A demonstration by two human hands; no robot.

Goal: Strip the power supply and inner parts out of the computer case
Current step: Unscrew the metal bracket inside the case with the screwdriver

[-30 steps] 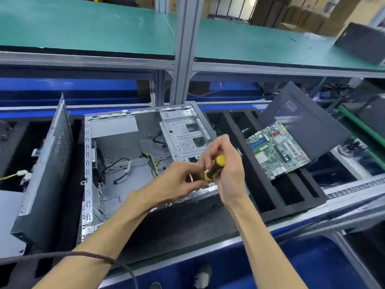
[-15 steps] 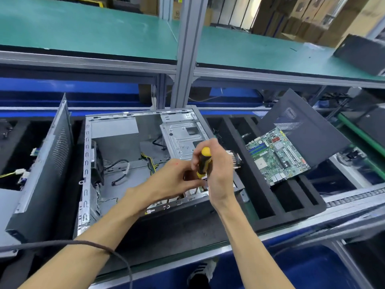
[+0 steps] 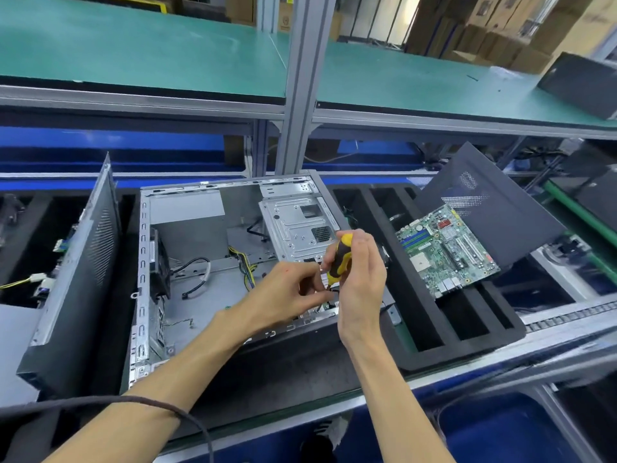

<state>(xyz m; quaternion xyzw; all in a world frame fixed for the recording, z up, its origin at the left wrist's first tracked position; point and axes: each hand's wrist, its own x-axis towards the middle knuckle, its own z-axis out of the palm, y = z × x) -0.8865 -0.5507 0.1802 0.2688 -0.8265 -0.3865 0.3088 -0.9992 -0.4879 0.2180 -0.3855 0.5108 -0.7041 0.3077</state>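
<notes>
An open grey computer case [image 3: 143, 262] lies on its side in a black foam tray. Inside it are a silver drive cage [image 3: 293, 225], a black fan [image 3: 159, 265] at the left wall and loose yellow and black cables [image 3: 245, 265]. My right hand [image 3: 362, 282] grips a yellow and black screwdriver [image 3: 340, 259], held upright with its tip down at the case's front right corner. My left hand [image 3: 287, 292] is beside it, fingers curled and pinching near the screwdriver's tip; what they hold is hidden.
A green motherboard [image 3: 445, 248] rests on a dark side panel [image 3: 494, 208] over the slotted foam tray [image 3: 427, 329] at right. Another case panel [image 3: 76, 275] stands tilted at left. A green shelf [image 3: 133, 48] and a metal post [image 3: 300, 81] are behind.
The screwdriver has gone from slanted to upright in my right hand and shifted slightly. Both hands stay at the case's front right corner.
</notes>
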